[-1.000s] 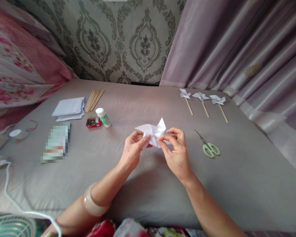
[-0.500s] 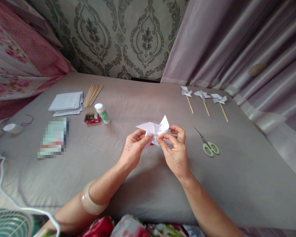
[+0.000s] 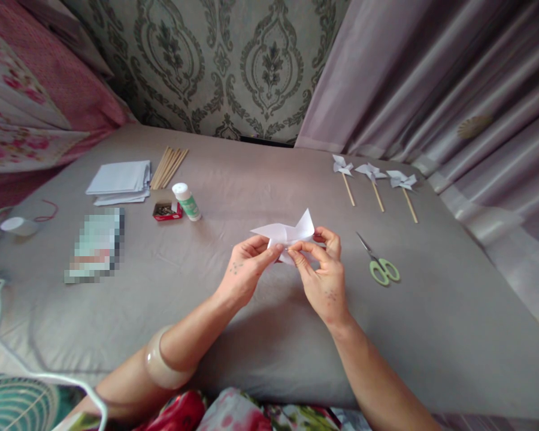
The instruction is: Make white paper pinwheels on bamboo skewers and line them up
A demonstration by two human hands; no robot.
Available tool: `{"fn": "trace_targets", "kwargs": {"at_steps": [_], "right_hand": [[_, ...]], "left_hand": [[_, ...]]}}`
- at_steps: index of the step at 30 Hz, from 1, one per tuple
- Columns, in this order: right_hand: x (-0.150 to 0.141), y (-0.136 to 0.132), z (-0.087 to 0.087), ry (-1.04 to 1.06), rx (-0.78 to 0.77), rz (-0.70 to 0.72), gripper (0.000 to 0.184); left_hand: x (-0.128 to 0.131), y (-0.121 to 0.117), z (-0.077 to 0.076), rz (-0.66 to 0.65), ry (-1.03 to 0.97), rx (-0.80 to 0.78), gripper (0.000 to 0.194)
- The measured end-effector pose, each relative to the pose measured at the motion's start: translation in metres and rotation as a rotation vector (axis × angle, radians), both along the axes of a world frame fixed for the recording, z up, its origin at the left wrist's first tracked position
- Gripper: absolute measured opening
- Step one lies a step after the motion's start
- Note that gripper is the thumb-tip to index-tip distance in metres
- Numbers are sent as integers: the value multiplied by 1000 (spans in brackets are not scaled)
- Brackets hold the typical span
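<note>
A white paper pinwheel (image 3: pixel 281 232) is held above the bed between both hands, two pointed blades sticking up. My left hand (image 3: pixel 249 266) pinches its left side, thumb in front and fingers behind the paper. At the pinwheel's middle, the thumb and forefinger of my right hand (image 3: pixel 321 272) are pinched together, with its other fingers around the right blade. A tiny glint shows at those fingertips, too small to name. To the right lie green-handled scissors (image 3: pixel 379 263), apart from my hands.
Finished pinwheels on sticks (image 3: pixel 372 179) lie at the far right. Left of centre are a glue bottle (image 3: pixel 186 202), an open red box of small metal pieces (image 3: pixel 167 211), wooden sticks (image 3: pixel 169 167) and stacked white paper (image 3: pixel 119 182). A white cable (image 3: pixel 36 372) runs along the left.
The pinwheel has tilted slightly in my hands, its lower part now less visible. My hands have shifted a little to the right in view; both keep their pinch.
</note>
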State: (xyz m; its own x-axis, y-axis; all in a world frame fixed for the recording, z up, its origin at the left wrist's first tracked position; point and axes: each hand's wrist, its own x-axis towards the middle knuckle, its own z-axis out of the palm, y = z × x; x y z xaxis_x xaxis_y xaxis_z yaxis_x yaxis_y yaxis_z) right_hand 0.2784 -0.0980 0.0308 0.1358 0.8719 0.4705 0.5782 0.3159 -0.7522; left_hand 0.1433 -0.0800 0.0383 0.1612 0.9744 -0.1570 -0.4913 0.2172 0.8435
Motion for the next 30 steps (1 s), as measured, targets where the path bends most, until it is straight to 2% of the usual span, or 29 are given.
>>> {"fn": "trace_targets", "kwargs": {"at_steps": [30], "right_hand": [[2,1,4,36,-89,33,21]], "left_hand": [[-2,-1,-2,-47,54,62,20]]}}
